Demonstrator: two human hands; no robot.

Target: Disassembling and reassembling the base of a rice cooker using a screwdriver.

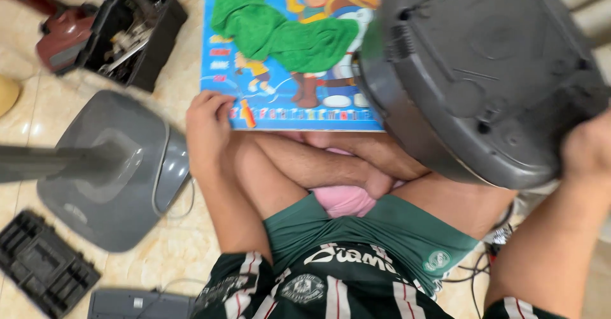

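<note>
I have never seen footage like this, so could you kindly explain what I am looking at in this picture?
This is one picture from a camera worn on a person's head, looking down at their own lap as they sit cross-legged on a tiled floor. The left hand rests on the edge of a colourful cartoon board, where a green cloth lies. The right hand grips a grey, rounded appliance housing, lifted and tilted. Around them lie a grey fan base, an open black toolbox and a black plastic grille part.
</note>
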